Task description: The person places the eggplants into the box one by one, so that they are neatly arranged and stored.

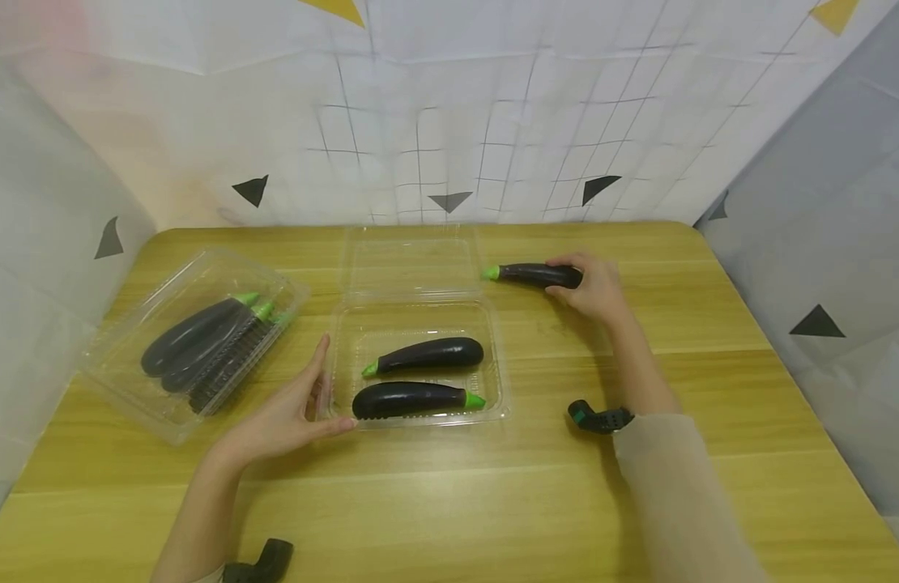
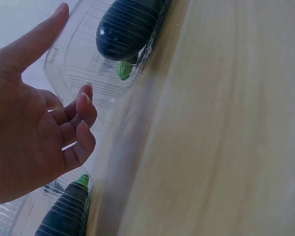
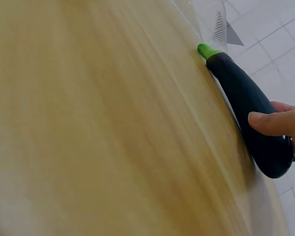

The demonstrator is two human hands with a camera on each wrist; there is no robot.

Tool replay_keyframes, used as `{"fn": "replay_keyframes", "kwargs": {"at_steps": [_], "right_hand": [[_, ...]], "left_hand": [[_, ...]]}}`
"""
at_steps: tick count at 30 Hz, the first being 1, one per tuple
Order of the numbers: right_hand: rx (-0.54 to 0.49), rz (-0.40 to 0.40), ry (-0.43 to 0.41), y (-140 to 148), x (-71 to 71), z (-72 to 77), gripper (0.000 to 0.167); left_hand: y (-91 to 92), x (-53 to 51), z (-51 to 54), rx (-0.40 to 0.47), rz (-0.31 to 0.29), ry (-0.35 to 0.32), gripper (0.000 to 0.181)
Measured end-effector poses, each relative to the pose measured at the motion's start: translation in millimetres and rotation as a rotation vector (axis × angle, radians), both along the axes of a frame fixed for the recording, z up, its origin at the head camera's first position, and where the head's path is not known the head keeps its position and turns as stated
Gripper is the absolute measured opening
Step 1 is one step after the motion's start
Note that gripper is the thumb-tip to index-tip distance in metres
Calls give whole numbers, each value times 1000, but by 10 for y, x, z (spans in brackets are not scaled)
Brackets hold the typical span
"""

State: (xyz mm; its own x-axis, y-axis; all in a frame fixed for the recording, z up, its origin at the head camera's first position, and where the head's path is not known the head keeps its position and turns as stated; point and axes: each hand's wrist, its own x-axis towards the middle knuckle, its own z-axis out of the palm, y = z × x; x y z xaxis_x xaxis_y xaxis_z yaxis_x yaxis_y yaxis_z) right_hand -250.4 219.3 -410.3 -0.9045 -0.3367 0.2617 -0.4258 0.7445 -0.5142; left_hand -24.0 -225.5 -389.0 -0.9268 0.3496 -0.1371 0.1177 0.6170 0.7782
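Wooden table (image 1: 435,502): right fingers (image 3: 270,123) pinch eggplant (image 3: 243,98); left fingers (image 1: 329,427) beside open box (image 1: 435,322).

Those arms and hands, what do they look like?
The left hand and right hand are human, ungloved. The right sleeve is plain beige. The left wrist camera and right wrist camera are black and bent; the right has a green marking.

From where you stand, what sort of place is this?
Probably a staged filming corner rather than a working kitchen: a wood-grain table is enclosed on three sides by white sheeting marked with lines and triangles, and a black device sits at each wrist.
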Motion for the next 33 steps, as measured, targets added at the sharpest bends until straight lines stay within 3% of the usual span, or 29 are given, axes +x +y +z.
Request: {"fn": "replay_keyframes", "kwargs": {"at_steps": [13,21,29,33], "right_hand": [[-15,-69,-30,0,159,-18,43],[-107,-77,-26,41,208,-67,44],[-142,-124,-44,47,307,65,45],[-170,-134,-7,34,354,148,46]], "left_hand": [[2,8,15,-8,4,4,117],[8,7,6,-11,5,7,118],[10,13,24,6,5,-5,117],[10,11,25,3,4,1,117]]}}
